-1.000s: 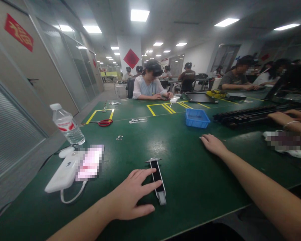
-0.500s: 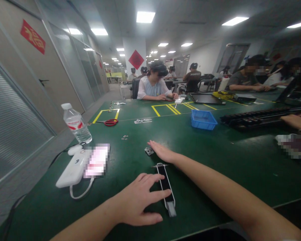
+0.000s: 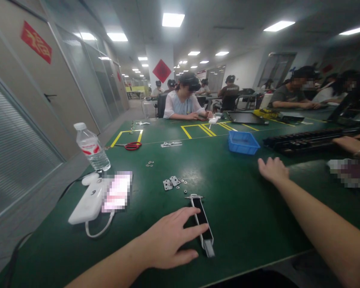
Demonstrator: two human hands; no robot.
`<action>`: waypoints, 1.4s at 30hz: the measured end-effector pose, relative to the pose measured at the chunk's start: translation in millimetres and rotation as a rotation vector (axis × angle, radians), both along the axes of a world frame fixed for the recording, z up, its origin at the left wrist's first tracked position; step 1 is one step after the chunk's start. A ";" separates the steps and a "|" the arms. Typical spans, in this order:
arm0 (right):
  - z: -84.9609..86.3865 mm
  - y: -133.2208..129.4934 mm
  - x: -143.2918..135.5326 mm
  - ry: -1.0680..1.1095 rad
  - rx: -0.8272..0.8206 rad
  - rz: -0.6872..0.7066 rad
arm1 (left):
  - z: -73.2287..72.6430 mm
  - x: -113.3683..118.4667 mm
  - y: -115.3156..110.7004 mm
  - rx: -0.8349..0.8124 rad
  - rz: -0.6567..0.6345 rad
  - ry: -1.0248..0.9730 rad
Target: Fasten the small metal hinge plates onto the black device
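Observation:
My left hand (image 3: 171,237) rests with its fingers spread, two of them on a long narrow piece with a black face and white edges (image 3: 202,216). This piece lies on the green table, with a thin metal rod (image 3: 195,197) crossing its far end and a grey tab at its near end. Beyond it are two small metal plates with holes (image 3: 171,182), side by side, and several small rings or nuts (image 3: 181,182). To the right, my right hand (image 3: 274,170) hovers or rests over the table near a blue plastic bin (image 3: 243,143), fingers apart, nothing visible in it.
A white power bank (image 3: 87,200), a phone (image 3: 117,191) and a water bottle (image 3: 92,148) stand or lie at left. Red-handled scissors (image 3: 133,146) and more small rings (image 3: 149,163) lie farther back. A co-worker (image 3: 184,100) sits opposite; another person's hands (image 3: 352,145) are at right.
My right hand has moved right, away from the metal plates, toward the blue bin. The plates and small rings now show uncovered. My left hand stays on the long piece.

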State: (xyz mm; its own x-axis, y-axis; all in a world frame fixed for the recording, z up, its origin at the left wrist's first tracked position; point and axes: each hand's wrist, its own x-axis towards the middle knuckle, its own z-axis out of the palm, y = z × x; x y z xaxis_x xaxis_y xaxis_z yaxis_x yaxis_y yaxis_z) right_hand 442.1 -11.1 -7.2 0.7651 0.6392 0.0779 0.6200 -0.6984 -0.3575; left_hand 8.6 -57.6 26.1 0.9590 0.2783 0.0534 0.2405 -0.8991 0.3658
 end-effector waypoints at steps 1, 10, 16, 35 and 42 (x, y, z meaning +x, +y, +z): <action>-1.8 -3.7 8.2 0.020 -0.042 -0.010 | 0.0 0.3 -0.5 0.002 0.002 0.007; -24.7 21.7 -81.5 0.037 -0.006 0.342 | 1.5 2.2 1.1 0.035 -0.025 -0.010; -26.8 22.5 -196.0 0.349 0.130 0.852 | 1.3 -4.1 5.2 0.055 -0.015 -0.059; -13.8 23.0 -200.9 0.323 0.407 0.942 | -24.1 44.4 100.3 0.203 0.279 0.010; -0.8 6.7 -206.3 0.252 0.368 1.214 | -39.2 33.0 107.8 0.125 0.365 -0.127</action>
State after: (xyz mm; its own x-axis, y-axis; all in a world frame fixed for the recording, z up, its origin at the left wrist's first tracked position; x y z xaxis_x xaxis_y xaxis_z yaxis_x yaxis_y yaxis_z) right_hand 235.8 -4.4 -8.1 -0.2667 0.9032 0.3364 0.6724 0.4244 -0.6064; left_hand 41.6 50.2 -13.1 0.7820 0.5832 0.2201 0.5123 -0.8024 0.3062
